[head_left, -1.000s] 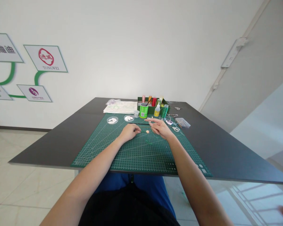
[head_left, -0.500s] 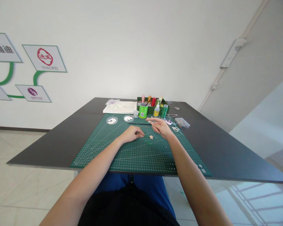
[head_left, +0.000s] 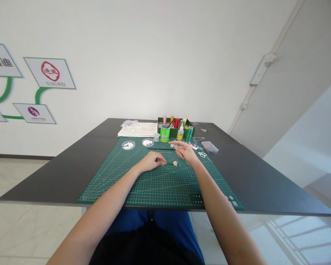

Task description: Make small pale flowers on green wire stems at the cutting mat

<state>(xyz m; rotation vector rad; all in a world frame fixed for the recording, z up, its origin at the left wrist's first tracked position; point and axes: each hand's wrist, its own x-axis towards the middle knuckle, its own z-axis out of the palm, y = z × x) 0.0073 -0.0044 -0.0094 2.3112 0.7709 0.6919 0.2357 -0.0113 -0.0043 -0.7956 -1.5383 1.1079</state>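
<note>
My left hand [head_left: 152, 161] rests low over the green cutting mat [head_left: 160, 187], its thumb and fingertips pinched on the thin dark stem of a small artificial flower [head_left: 175, 163]. The pale peach bloom points right, toward my right wrist. My right hand [head_left: 184, 151] hovers beyond and to the right of the bloom, apart from it. Its index finger stretches left while the other fingers are bent; I see nothing held in it. A thin dark rod [head_left: 161, 148] lies on the mat behind both hands.
Behind stand a green can [head_left: 164, 133], a glue bottle [head_left: 180, 133] and a green box [head_left: 191, 129] with colored thread spools. Shallow dishes [head_left: 128, 145] with white pieces sit left of the can. White-handled scissors [head_left: 202, 154] and a clear plastic case [head_left: 209, 147] lie right.
The whole view has shifted slightly. My left hand still pinches the flower stem, and the bloom seems slightly turned. My right hand keeps nearly the same pose.
</note>
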